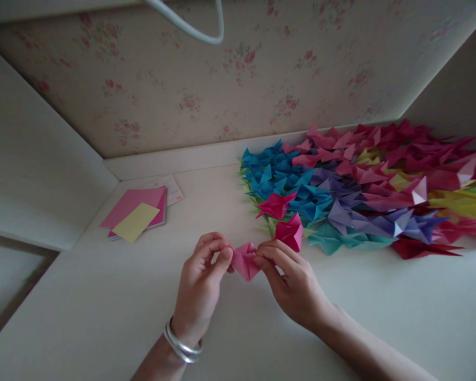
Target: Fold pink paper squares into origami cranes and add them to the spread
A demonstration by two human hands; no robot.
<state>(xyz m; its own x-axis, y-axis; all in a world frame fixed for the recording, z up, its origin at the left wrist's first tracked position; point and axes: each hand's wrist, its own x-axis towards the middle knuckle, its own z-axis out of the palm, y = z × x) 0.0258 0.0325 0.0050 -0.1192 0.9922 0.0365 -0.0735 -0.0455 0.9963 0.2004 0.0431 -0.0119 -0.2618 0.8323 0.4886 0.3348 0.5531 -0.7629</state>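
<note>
Between my two hands is a pink origami crane [246, 262], its folded body facing me above the white desk. My left hand [202, 278] pinches its left end between thumb and fingers; a silver bangle circles that wrist. On the opposite side, my right hand [291, 280] is closed on the crane's right end, thumb and fingertips together. Just beyond my right hand lie two magenta folded cranes, one [290, 233] close to the knuckles and another [276, 205] a bit farther back. The pinched tips of the pink crane are hidden by my fingers.
Many folded paper cranes [353, 185] in blue, purple, pink, yellow and red cover the desk's back right. At the left lies a stack of square paper [130, 203], with a yellow sheet [137, 222] on top. A white cable [190, 29] hangs before the floral wall [206, 95].
</note>
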